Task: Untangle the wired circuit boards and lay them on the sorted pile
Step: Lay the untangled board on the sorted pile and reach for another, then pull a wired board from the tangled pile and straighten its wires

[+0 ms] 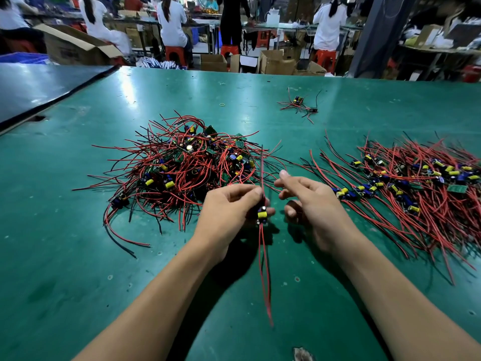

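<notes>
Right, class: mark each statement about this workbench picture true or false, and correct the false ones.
1. The left hand holds a board with red wires. True.
2. The tangled pile lies right of the hands. False: it lies to the left; the sorted pile is on the right.
3. A small bunch lies apart, farther up the table. True.
4. The right hand grips a board. False: it holds none.
</notes>
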A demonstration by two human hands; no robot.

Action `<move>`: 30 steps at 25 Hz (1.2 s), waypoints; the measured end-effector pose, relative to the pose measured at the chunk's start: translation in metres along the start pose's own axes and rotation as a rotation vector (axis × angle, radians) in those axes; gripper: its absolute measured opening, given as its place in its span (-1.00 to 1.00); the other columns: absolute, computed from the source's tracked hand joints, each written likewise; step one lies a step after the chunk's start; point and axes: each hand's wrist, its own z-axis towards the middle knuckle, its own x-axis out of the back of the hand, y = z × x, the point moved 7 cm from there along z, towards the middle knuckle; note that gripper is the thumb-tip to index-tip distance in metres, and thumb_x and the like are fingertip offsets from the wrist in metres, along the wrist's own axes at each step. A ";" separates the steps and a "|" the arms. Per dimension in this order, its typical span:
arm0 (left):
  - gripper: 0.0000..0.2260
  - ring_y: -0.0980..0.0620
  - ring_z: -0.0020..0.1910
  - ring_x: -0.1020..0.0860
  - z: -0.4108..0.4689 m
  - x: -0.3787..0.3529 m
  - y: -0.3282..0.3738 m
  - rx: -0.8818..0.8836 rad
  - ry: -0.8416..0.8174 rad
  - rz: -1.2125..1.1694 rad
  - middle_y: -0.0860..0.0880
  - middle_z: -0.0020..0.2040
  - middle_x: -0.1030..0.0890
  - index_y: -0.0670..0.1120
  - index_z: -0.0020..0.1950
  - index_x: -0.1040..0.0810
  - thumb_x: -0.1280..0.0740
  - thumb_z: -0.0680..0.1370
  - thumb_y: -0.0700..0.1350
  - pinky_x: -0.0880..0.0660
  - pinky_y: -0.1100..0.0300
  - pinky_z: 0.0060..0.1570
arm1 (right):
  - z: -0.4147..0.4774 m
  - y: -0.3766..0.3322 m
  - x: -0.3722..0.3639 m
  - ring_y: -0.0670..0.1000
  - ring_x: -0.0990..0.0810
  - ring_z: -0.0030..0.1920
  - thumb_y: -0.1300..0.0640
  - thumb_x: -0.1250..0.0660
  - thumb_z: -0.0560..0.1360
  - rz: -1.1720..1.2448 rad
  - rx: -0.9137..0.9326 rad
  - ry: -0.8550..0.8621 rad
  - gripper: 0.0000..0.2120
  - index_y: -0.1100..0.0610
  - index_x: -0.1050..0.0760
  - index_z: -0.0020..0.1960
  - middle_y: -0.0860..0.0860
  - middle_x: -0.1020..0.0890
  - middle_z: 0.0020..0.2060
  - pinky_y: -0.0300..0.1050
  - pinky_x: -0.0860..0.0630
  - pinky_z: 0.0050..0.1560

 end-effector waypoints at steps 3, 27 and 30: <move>-0.78 0.00 -0.18 -0.67 0.005 0.004 0.001 0.018 0.058 -0.072 -0.17 -0.04 -0.71 -0.19 0.09 -0.63 -0.25 0.64 -0.10 -0.63 0.16 -0.19 | -0.014 -0.014 -0.010 -0.05 -0.51 -0.42 -0.08 -0.55 0.40 -0.272 0.190 -0.027 -0.70 0.06 -0.53 -0.07 -0.06 -0.59 -0.26 -0.22 -0.43 -0.42; -0.82 -0.12 -0.43 -0.63 0.006 0.015 0.004 -0.139 0.067 0.245 -0.06 0.07 -0.63 -0.03 0.23 -0.48 -0.29 0.63 -0.16 -0.46 0.20 -0.52 | 0.011 -0.006 0.028 0.18 -0.54 0.12 -0.04 -0.36 0.56 -1.214 0.295 0.177 -0.75 0.08 -0.66 0.11 0.14 -0.61 0.04 0.05 -0.47 0.21; -0.80 -0.07 -0.46 -0.62 0.004 0.011 0.005 -0.107 0.032 0.251 0.03 0.08 -0.64 -0.07 0.23 -0.56 -0.28 0.63 -0.16 -0.44 0.25 -0.55 | 0.015 -0.008 0.046 0.19 -0.51 0.19 -0.03 -0.37 0.55 -1.222 0.231 0.274 -0.76 0.07 -0.66 0.11 0.15 -0.62 0.10 0.03 -0.44 0.21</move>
